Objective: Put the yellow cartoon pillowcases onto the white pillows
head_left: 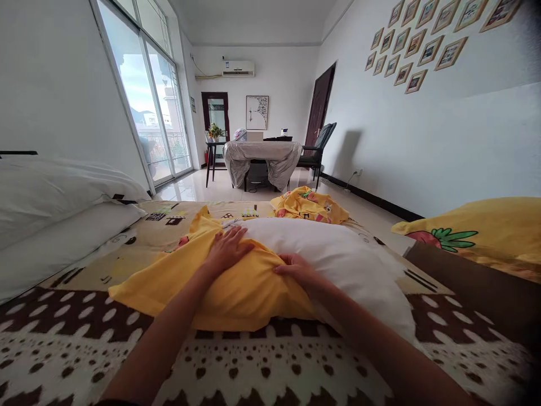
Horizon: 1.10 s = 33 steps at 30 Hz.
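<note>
A white pillow (350, 254) lies across the bed, its left part inside a yellow pillowcase (240, 293). My left hand (228, 248) rests flat on top of the yellow cloth, fingers stretched out. At the case's open edge, my right hand (298, 270) is closed on the fabric, thumb and fingers pinching it where it meets the white pillow. The case's far left end lies flat and loose on the blanket. Right of my hands the pillow is bare.
A patterned brown and cream blanket (236, 355) covers the bed. Crumpled yellow printed cloth (310, 206) lies beyond the pillow. White pillows (63, 208) are stacked at left. A yellow printed pillow (486, 231) sits at right by a brown board (473, 287). A covered table (262, 152) stands behind.
</note>
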Tool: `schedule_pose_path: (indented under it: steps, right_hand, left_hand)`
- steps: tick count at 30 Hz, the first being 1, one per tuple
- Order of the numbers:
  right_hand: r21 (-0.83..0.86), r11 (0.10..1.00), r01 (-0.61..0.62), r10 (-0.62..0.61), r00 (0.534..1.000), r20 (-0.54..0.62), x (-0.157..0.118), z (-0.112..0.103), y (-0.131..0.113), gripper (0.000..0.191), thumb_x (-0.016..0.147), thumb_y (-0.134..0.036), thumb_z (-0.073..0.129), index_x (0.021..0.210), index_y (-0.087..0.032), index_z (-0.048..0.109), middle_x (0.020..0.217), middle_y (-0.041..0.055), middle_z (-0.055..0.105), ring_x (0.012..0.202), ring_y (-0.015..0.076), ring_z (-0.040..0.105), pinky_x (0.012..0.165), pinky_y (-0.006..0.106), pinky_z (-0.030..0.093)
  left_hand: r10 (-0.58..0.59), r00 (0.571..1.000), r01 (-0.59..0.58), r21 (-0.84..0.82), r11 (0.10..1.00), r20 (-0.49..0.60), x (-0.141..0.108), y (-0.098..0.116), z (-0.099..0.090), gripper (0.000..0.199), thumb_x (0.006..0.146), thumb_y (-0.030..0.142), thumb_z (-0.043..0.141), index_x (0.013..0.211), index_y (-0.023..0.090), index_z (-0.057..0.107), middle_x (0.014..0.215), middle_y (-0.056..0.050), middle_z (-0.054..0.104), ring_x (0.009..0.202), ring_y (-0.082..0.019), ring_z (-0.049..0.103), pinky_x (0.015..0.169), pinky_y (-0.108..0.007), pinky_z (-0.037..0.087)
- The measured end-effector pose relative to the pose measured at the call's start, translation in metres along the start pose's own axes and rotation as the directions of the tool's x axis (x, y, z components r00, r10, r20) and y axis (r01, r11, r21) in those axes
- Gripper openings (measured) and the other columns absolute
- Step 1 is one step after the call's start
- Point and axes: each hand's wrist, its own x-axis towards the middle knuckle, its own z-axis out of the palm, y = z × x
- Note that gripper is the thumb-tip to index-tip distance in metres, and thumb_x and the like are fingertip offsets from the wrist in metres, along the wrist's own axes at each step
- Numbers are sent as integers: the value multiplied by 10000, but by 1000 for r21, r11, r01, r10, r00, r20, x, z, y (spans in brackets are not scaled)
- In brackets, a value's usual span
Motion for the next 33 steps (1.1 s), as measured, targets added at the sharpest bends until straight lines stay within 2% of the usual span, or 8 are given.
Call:
schedule_pose_path:
  steps: [3,7,10,12,17,24,28,33]
  right_hand:
    - [-395,910,125,-179,979,-102,18,-3,-23,207,652,-258,612,834,-161,588,735,4,647,660,142,574,597,242,405]
    - [-860,495,126,-423,899,-112,54,-1,-70,231,752,-204,526,978,-172,564,791,26,657,720,156,587,660,254,392]
    - [-975,220,36,-465,883,-72,95,-7,-109,302,839,-217,439,1123,-161,525,1063,116,642,972,224,586,810,311,385]
    - [-988,152,25,-408,912,-40,129,-15,-127,339,826,-226,490,1151,-142,533,1174,165,597,1107,270,534,906,357,349]
    - [-970,228,82,-147,988,49,206,-22,-100,549,636,-357,752,1139,-200,600,1204,122,615,1117,282,552,944,371,365]
    - [-910,415,3,13,1000,10,250,-28,-10,566,900,-580,314,1219,-191,574,1253,114,592,1166,253,532,942,371,375]
    - [-889,444,-115,71,993,-93,261,-41,-7,715,878,-633,290,1180,-64,601,1248,221,566,1170,309,524,927,392,386]
    - [-878,454,-148,16,987,-158,247,-33,-16,619,860,-601,376,1056,-92,667,1166,203,623,1087,299,582,854,354,427]
  left_hand:
    - [-3,999,3,-8,1000,-39,-6,3,6,492,911,528,340,1298,240,437,1370,-85,495,1277,-234,417,1057,-489,213]
    - [-1,998,1,8,1000,-60,-9,8,6,415,917,489,363,1222,243,501,1261,-62,589,1174,-224,509,1029,-468,253]
    - [-16,996,13,-35,999,-84,-11,12,5,387,918,468,382,1206,244,512,1227,-58,609,1149,-217,521,1019,-463,260]
    - [-35,995,28,-70,997,-92,-13,14,5,348,930,429,375,1185,246,526,1199,-49,624,1126,-209,535,1021,-465,256]
    - [-81,992,63,-176,982,-95,-11,10,8,263,938,306,372,1076,248,589,1098,-41,669,1051,-195,575,1013,-464,274]
    - [-124,990,93,-336,937,-70,-1,-3,10,260,901,287,442,1090,240,615,1159,-59,654,1115,-212,554,1024,-471,306]
    - [-116,992,93,-329,940,-51,0,-7,11,331,906,295,430,1197,234,575,1304,-67,564,1241,-212,468,1062,-471,287]
    - [-96,991,68,-276,959,-90,-4,-10,13,426,889,343,466,1306,254,490,1449,-52,398,1341,-218,343,1083,-448,295]
